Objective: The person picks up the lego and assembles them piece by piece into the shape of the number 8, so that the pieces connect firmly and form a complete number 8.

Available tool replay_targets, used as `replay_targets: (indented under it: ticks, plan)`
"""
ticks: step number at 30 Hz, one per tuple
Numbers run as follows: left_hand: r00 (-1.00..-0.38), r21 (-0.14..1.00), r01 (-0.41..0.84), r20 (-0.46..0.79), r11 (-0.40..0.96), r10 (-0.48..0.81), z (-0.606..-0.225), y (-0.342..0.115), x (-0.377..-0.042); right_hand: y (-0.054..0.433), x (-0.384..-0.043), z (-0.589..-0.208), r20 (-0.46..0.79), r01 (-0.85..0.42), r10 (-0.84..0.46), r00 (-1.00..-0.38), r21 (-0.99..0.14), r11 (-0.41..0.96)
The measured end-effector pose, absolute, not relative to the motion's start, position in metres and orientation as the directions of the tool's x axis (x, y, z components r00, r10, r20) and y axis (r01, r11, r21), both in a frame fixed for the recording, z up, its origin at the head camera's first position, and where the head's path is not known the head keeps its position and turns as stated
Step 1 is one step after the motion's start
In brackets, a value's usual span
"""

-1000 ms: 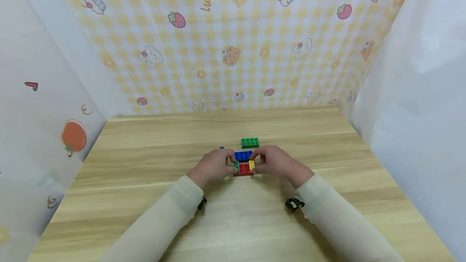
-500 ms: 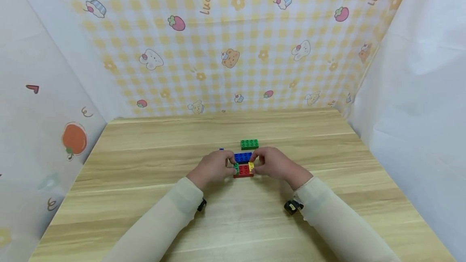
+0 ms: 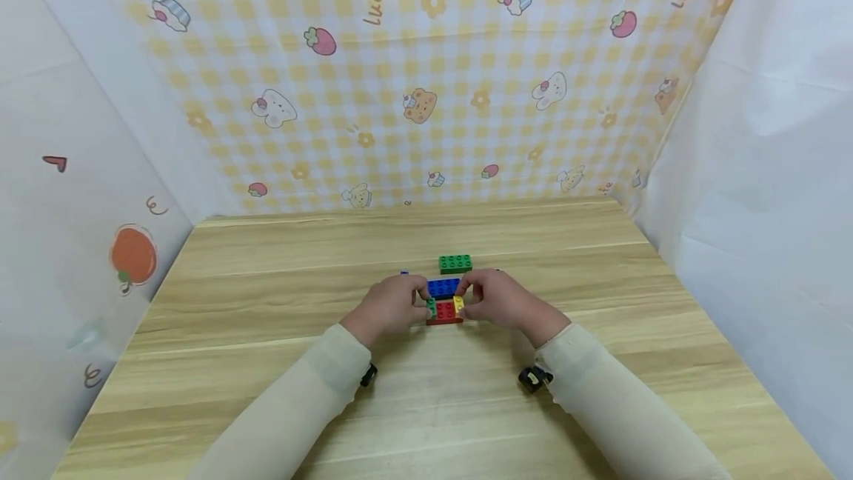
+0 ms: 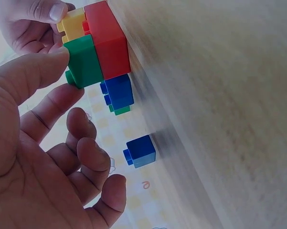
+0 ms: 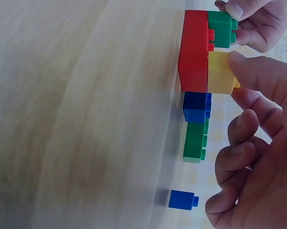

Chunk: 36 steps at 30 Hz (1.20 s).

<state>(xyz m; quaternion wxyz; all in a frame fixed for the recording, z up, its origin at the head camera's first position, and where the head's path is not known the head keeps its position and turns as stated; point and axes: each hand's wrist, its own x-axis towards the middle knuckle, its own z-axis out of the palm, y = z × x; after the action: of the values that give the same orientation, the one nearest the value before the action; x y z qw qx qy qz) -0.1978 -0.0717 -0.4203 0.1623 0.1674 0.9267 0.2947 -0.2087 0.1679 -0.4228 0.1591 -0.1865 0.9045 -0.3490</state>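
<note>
A red eight-stud brick (image 3: 445,312) lies on the wooden table between the two hands. On its left end sits a small green brick (image 4: 85,62), which the left hand (image 3: 393,305) pinches between thumb and index finger. At the other end a small yellow brick (image 5: 220,72) sits on the red one, gripped by the thumb and index finger of the right hand (image 3: 501,304). Red studs show between the two small bricks. In both wrist views the small bricks look flush against the red brick's top. The remaining fingers of each hand are loosely curled and hold nothing.
Just behind the red brick lies a blue brick (image 3: 443,287), with a long green brick (image 3: 455,264) farther back. One small blue brick (image 4: 141,151) stands beyond the left hand, another small blue brick (image 5: 181,199) beyond the right. A patterned backdrop (image 3: 400,72) rises behind the table.
The head view has shifted slightly. Both hands keep their pinch on the green and yellow bricks, and no brick has visibly moved on the table.
</note>
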Motion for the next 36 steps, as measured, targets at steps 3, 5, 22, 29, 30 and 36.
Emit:
replay_targets:
  ticks: [3, 5, 22, 29, 30, 36]
  plan:
    - [-0.892, 0.594, 0.213, -0.207, 0.776, 0.403, -0.4193, -0.0715, -0.1982, 0.1682, -0.2093, -0.4247, -0.158, -0.223, -0.448, -0.88, -0.696, 0.683]
    - [-0.892, 0.592, 0.21, -0.21, 0.778, 0.401, -0.4186, -0.0713, -0.1982, 0.168, -0.2094, -0.425, -0.159, -0.222, -0.446, -0.881, -0.693, 0.685]
    - [-0.892, 0.604, 0.209, -0.204, 0.769, 0.403, -0.4224, -0.0747, -0.1999, 0.1659, -0.2087, -0.4268, -0.147, -0.221, -0.438, -0.887, -0.697, 0.682]
    - [-0.893, 0.599, 0.218, -0.197, 0.77, 0.406, -0.4217, -0.0745, -0.2004, 0.1669, -0.2105, -0.4268, -0.152, -0.215, -0.43, -0.89, -0.692, 0.689]
    - [-0.893, 0.599, 0.22, -0.194, 0.77, 0.406, -0.4218, -0.0743, -0.2005, 0.1667, -0.2106, -0.4263, -0.155, -0.213, -0.428, -0.89, -0.689, 0.692]
    - [-0.892, 0.602, 0.223, -0.192, 0.767, 0.41, -0.4236, -0.0726, -0.2003, 0.1667, -0.2101, -0.425, -0.173, -0.203, -0.415, -0.893, -0.669, 0.715]
